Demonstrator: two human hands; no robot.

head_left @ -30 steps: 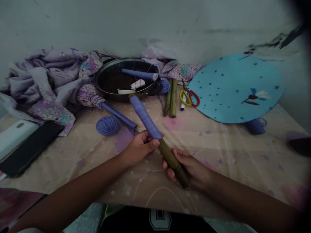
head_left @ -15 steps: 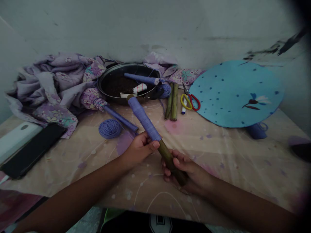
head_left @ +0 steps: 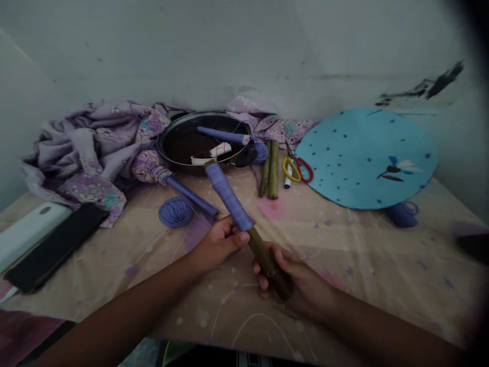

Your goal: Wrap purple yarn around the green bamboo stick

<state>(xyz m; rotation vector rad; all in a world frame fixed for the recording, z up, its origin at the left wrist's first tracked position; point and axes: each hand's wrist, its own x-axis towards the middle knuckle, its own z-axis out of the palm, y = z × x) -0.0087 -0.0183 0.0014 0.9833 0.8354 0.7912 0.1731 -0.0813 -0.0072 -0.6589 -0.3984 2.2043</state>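
Observation:
A green-brown bamboo stick (head_left: 260, 246), its upper part wound with purple yarn (head_left: 229, 198), slants across the middle above the table. My left hand (head_left: 223, 241) pinches it at the lower edge of the winding, thumb on top. Around the bare lower part, my right hand (head_left: 284, 272) has its fingers wrapped. A ball of purple yarn (head_left: 175, 212) lies to the left of the stick. Beside it is a purple-wrapped stick (head_left: 193, 195) with a floral cloth knob (head_left: 147, 166) at its end.
Behind stands a black pan (head_left: 162, 148) with dark soil and a purple-wrapped stick. Bamboo pieces (head_left: 273, 171), scissors (head_left: 298, 168) and a marker (head_left: 288, 178) lie right of it. A blue round board (head_left: 362, 158), floral cloth (head_left: 87, 148) and black phone-like slab (head_left: 57, 247) surround them.
The whole scene sits slightly lower in the view, as the camera has tilted. Both hands keep their hold on the stick, which has hardly moved.

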